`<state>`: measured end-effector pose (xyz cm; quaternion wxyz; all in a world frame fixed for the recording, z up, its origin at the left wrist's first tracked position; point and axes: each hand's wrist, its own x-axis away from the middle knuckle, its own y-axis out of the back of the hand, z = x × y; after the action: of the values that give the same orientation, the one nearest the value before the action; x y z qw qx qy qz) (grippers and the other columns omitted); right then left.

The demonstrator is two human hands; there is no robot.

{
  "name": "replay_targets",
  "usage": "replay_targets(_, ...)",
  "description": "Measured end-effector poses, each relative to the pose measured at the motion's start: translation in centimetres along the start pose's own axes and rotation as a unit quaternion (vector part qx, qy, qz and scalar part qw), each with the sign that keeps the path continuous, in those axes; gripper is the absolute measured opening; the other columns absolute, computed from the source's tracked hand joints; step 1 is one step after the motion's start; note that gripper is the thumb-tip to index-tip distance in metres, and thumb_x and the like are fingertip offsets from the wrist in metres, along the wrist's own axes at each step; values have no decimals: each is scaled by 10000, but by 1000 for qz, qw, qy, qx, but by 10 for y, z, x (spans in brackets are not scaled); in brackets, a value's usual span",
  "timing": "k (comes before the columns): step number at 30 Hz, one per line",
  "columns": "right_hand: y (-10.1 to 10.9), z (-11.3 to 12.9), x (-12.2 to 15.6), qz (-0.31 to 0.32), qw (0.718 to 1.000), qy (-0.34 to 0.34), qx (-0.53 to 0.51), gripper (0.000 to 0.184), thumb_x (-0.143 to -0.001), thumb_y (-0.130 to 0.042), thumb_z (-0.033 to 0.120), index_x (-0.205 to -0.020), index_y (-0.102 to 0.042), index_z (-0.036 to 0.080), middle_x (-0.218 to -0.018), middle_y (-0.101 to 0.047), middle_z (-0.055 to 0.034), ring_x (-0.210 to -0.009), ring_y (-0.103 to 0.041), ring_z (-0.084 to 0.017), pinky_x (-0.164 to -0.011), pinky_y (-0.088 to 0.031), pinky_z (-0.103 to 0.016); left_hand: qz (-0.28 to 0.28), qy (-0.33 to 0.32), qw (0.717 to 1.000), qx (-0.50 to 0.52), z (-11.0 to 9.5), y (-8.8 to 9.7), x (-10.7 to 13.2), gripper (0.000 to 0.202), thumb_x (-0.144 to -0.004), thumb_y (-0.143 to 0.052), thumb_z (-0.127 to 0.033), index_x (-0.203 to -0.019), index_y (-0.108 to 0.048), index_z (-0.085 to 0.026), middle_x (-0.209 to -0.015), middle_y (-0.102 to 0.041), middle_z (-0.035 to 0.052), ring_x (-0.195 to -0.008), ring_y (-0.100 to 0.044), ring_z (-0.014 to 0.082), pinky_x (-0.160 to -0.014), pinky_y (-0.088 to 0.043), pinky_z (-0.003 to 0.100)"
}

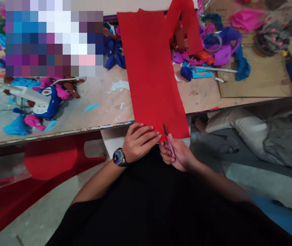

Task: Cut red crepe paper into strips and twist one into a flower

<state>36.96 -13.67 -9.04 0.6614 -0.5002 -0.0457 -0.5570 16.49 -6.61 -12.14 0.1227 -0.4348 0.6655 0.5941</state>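
A long red sheet [152, 68], of cloth or crepe paper, runs from the tabletop over its front edge toward my body. My left hand [139, 141], with a dark watch on its wrist, lies on the sheet's near edge with its fingers stretched out flat. Beside it, my right hand [178, 154] is closed around small scissors [170, 146] with pink handles. The dark blades point away from me and rest over the red sheet near its lower edge. Whether they are cutting into it cannot be told.
On the table [105, 112] lie crumpled coloured paper pieces, a roll of tape [214, 41], a white stick [215, 69] and a cardboard sheet [256, 87]. A blue power strip [47, 102] with cords sits left. A red chair [54, 157] stands below; another person's leg [238, 126] is at right.
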Motion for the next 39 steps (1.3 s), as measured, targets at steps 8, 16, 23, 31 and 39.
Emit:
replay_targets(8, -5, -5, -11, 12, 999, 42, 16, 666, -965, -531, 813, -692, -441, 212, -541, -348, 99, -373, -264, -40, -431, -221, -219, 6, 1, 1000, -7, 2, 0, 1, 361, -935, -767, -157, -1274, -732, -277, -1198, -822, 4, -1173, -736, 243, -1065, -513, 486)
replay_targets(16, 4, -5, 4, 59, 997, 12, 53, 583, -979, -532, 788, -823, -429, 236, -565, -354, 123, -375, -225, -45, -410, -197, -206, -12, 67, 998, 11, 7, 2, -1, 477, -917, -762, -140, -1346, -700, -339, -1170, -823, 0, -1141, -742, 230, -1046, -508, 469)
replay_targets(23, 24, 15, 52, 233, 969, 13, 83, 429, -974, -766, 435, -837, -418, 226, -646, -345, 112, -493, -259, -45, -473, -218, -200, -25, 73, 997, 27, 6, 5, -10, 424, -915, -753, -138, -1297, -721, -318, -1136, -824, 6, -1100, -747, 226, -1041, -508, 461)
replay_targets(31, 6, 43, 11, 162, 984, 76, 6, 512, -1006, -648, 611, -761, -432, 217, -707, -492, 45, -516, -460, -89, -552, -335, -248, -9, 47, 999, 16, 1, 3, -9, 405, -929, -748, -139, -1295, -724, -312, -1124, -827, 9, -1077, -754, 217, -1015, -527, 450)
replay_targets(39, 28, 26, -19, 80, 989, 68, 106, 664, -892, -619, 841, -727, -432, 226, -664, -498, 25, -593, -515, -130, -550, -388, -246, 26, 43, 999, 9, 5, 3, -4, 412, -939, -742, -159, -1311, -722, -334, -1151, -826, 11, -1119, -752, 230, -1054, -511, 475)
